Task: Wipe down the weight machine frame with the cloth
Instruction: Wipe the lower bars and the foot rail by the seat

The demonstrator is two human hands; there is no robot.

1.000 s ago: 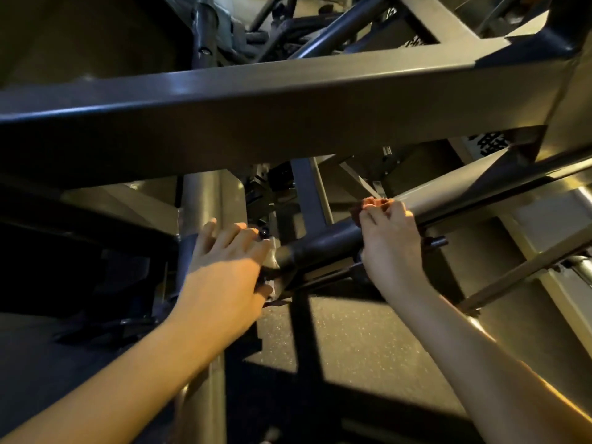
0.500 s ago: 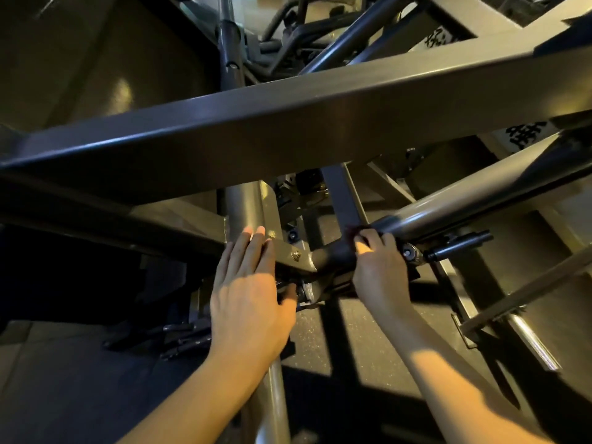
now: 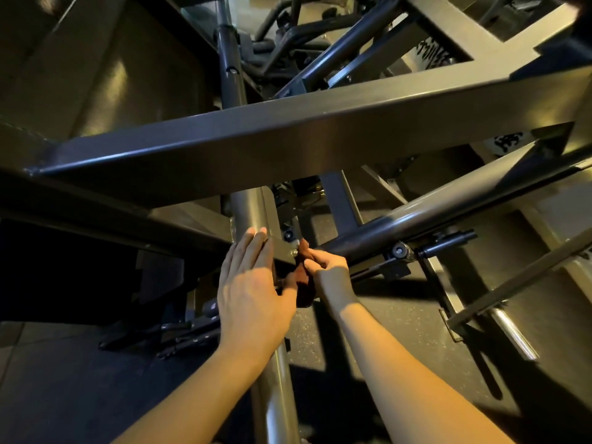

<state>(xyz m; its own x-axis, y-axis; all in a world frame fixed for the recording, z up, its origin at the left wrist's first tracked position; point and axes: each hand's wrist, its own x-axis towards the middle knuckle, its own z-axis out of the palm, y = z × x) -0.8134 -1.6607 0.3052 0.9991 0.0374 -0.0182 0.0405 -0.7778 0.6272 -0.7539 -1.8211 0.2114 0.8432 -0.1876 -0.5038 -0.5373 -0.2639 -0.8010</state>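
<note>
The left hand [image 3: 253, 283] lies flat, fingers straight, braced on the upright post [image 3: 248, 209] of the frame [image 3: 288, 145]; it holds nothing. Just right of it, the cloth [image 3: 302, 285] is a small, dark red-brown wad, bunched up and pressed to the joint below a bolt [image 3: 293, 252]. The right hand [image 3: 331, 275] pinches the cloth with curled fingers. The slanted tube [image 3: 432, 216] runs up to the right from that joint.

The step in hand looks to be wiping the joint where these 2 members meet. The next move likely calls for working the cloth round the bolt and bracket edges, then on to another stretch of bare metal.
</note>
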